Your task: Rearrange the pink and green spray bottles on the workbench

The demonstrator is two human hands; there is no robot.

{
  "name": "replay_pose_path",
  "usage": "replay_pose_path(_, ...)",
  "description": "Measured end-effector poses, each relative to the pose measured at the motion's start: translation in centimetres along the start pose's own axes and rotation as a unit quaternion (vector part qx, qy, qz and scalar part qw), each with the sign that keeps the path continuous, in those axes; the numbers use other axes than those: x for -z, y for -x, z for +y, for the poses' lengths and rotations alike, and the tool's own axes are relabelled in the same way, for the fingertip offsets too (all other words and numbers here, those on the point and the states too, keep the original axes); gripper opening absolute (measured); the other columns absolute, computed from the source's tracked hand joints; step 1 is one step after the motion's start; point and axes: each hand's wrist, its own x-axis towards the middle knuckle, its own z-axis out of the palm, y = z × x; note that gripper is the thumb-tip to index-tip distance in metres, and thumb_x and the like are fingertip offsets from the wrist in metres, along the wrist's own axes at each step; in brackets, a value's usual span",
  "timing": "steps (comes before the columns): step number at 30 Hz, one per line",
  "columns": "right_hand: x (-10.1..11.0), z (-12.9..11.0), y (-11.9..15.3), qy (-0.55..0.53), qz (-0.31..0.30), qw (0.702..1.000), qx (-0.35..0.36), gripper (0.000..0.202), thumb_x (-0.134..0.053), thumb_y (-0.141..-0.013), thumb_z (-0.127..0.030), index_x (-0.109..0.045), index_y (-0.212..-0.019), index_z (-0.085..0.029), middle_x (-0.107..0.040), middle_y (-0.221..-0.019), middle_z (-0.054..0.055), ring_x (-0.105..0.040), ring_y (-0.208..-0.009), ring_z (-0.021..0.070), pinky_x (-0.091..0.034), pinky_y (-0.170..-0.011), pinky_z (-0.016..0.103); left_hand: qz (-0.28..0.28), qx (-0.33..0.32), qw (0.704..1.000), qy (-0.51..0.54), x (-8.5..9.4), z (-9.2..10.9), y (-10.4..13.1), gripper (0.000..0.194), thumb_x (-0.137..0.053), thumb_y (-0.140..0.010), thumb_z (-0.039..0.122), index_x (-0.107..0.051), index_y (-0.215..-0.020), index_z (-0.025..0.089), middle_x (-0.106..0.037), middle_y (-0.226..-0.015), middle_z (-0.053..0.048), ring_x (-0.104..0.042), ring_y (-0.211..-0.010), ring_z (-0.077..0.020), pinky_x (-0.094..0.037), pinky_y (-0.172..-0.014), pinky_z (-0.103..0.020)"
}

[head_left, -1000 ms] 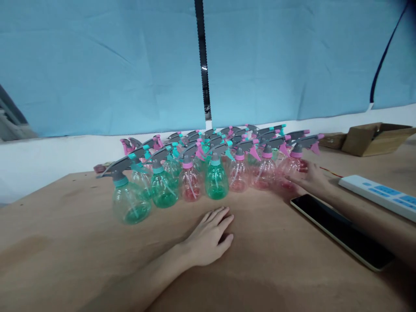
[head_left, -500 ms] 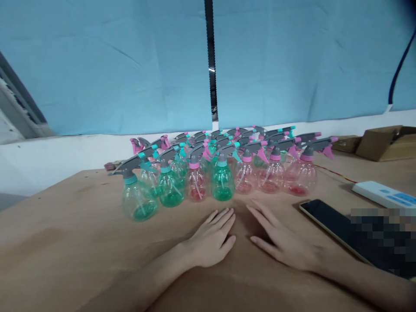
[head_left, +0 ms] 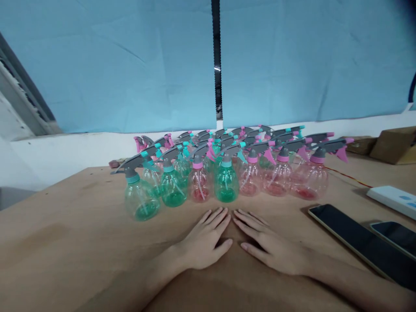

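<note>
My left hand (head_left: 208, 240) lies flat on the wooden table (head_left: 81, 255), fingers stretched out, holding nothing. Close beside it my right hand (head_left: 269, 242) rests palm down with its fingers extended, also bare. Just beyond the fingertips stand several spray bottles in rows, all upright. Nearest to my hands is a green spray bottle (head_left: 226, 184) with a teal collar. A pink spray bottle (head_left: 199, 184) stands to its left and another pink spray bottle (head_left: 250, 180) to its right. At the left end of the front row is a green spray bottle (head_left: 141, 199). Bottles behind are partly hidden.
Right of my right hand lie a large dark phone or tablet (head_left: 354, 242) and a smaller phone (head_left: 398, 236). A white power strip (head_left: 394, 199) with a cord sits behind them. Cardboard boxes (head_left: 394, 145) stand at the back right. A blue sheet (head_left: 130, 65) covers the wall.
My right hand has moved left, closer to my left hand, and lies flatter. The view has turned slightly left. The bottles stand as before.
</note>
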Motion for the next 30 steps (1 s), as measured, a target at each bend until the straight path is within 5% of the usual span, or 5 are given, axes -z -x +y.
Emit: replay_pose_path(30,-0.06,0.17,0.12,0.013,0.006,1.000,0.006,0.056,-0.033,-0.092,-0.045,-0.026,-0.141,-0.018,-0.025,-0.146,0.008,-0.020,-0.134,0.0225,-0.021,-0.109,0.044,0.001,-0.009,1.000,-0.011,-0.18,0.10,-0.14,0.058,-0.029,-0.091,0.043,-0.027,-0.139,0.011,-0.020,-0.147,-0.010,-0.016,-0.136,-0.0231,-0.017,-0.111,-0.043)
